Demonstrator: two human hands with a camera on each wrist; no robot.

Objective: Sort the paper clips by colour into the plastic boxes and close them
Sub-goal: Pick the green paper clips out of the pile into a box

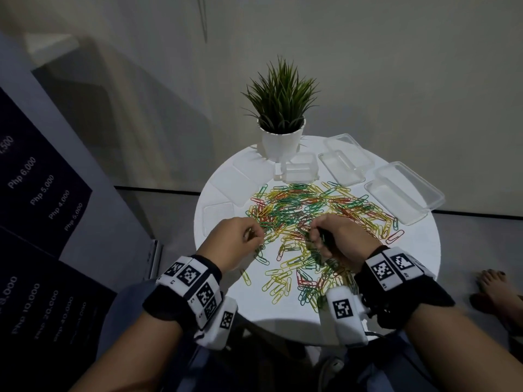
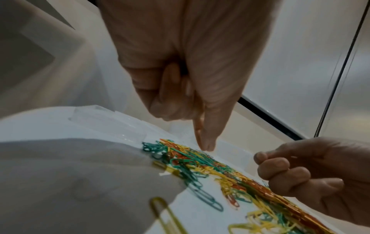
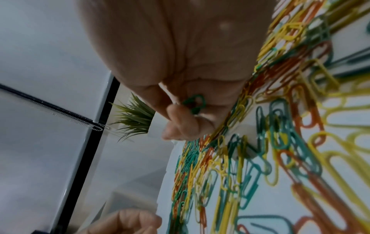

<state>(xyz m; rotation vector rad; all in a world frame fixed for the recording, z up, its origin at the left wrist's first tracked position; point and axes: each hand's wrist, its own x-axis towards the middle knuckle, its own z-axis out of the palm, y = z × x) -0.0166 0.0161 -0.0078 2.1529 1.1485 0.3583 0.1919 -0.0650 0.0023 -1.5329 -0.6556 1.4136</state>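
A heap of green, yellow and orange-red paper clips covers the middle of the round white table. My left hand is at the heap's near left edge, fingers curled. Its thumb and forefinger point down onto the clips, and a thin orange-red clip seems pinched between them. My right hand is curled over the heap's near middle and holds several green clips in its palm. Clear plastic boxes stand open at the back right.
A small clear box stands before a potted plant in a white pot at the table's far edge. Flat clear lids lie on the left part. A bare foot rests on the floor to the right, and dark price boards are at the left.
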